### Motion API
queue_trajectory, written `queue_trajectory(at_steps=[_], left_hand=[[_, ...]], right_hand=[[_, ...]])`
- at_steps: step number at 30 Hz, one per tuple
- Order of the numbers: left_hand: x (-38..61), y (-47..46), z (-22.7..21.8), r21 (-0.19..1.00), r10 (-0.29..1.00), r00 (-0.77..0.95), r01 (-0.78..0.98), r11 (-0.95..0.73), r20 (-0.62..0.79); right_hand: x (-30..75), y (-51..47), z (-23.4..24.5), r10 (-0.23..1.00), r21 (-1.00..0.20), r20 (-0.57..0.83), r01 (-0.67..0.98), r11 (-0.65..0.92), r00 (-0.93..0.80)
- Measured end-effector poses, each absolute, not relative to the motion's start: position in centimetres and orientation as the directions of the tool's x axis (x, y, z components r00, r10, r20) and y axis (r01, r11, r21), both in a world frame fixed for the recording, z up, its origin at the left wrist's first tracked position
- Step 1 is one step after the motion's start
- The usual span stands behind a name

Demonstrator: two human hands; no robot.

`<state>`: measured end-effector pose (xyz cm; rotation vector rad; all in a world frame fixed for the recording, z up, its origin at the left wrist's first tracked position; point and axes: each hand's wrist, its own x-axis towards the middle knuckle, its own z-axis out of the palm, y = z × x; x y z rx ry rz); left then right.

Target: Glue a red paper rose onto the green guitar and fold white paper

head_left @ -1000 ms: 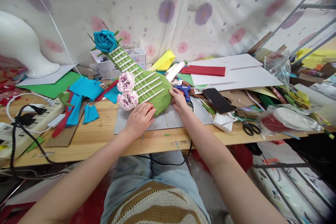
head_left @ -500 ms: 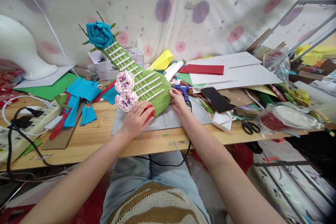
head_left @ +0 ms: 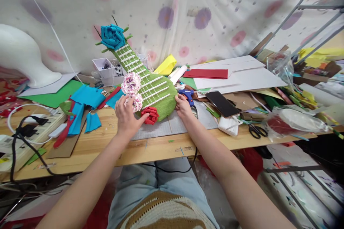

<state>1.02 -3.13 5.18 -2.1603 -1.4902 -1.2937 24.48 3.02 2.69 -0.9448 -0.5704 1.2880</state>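
A green paper guitar [head_left: 157, 94] with white strips as strings leans up from a grey cutting mat [head_left: 174, 123]. A blue paper rose [head_left: 112, 36] tops its neck. Two pink-and-white paper flowers [head_left: 131, 83] sit on its left side, and a red paper rose [head_left: 150, 114] sits on its lower edge. My left hand [head_left: 126, 116] rests with fingers spread against the lower pink flower, just left of the red rose. My right hand [head_left: 183, 105] grips the guitar's right edge.
A blue glue gun [head_left: 188, 94], a phone [head_left: 221, 103], scissors [head_left: 255, 131] and piles of card and paper lie to the right. Blue felt scraps [head_left: 86, 100], a power strip [head_left: 29, 123] with cables and a white foam head [head_left: 21, 57] are on the left.
My left hand has lifted off the red rose and slid left to the pink flowers, so the rose now shows on the guitar. The guitar is tilted a little more upright.
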Motion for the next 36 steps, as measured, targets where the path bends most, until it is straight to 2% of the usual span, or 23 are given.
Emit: queue_trajectory(at_steps=[4, 7, 11, 15, 19, 25, 36], left_hand=[[2.6, -2.7, 4.0, 0.379, 0.721, 0.006, 0.848, -0.371, 0.693], [2.5, -2.2, 3.3, 0.417, 0.741, -0.013, 0.833, -0.363, 0.671], [1.8, -2.2, 3.4, 0.432, 0.738, -0.020, 0.822, -0.372, 0.674], [1.0, -2.5, 4.2, 0.434, 0.666, -0.060, 0.801, -0.413, 0.744], [-0.3, -2.3, 4.6, 0.501, 0.619, -0.158, 0.751, -0.431, 0.770], [-1.6, -1.4, 3.8, 0.600, 0.636, -0.268, 0.699, -0.388, 0.724], [-0.6, 0.7, 2.5, 0.708, 0.713, -0.317, 0.616, -0.346, 0.625]], right_hand=[[23.5, 2.6, 3.1, 0.961, -0.827, -0.137, -0.561, 0.023, 0.241], [23.2, 2.4, 3.3, 0.961, -0.831, -0.139, -0.555, 0.019, 0.241], [23.0, 2.4, 3.3, 0.956, -0.836, -0.152, -0.548, 0.010, 0.250], [23.6, 2.5, 3.1, 0.952, -0.829, -0.165, -0.560, 0.007, 0.257], [24.7, 2.4, 3.0, 0.955, -0.818, -0.163, -0.576, 0.010, 0.248], [26.0, 2.3, 2.9, 0.949, -0.793, -0.168, -0.609, 0.032, 0.268], [26.3, 3.0, 3.4, 0.930, -0.829, -0.059, -0.537, 0.158, 0.363]])
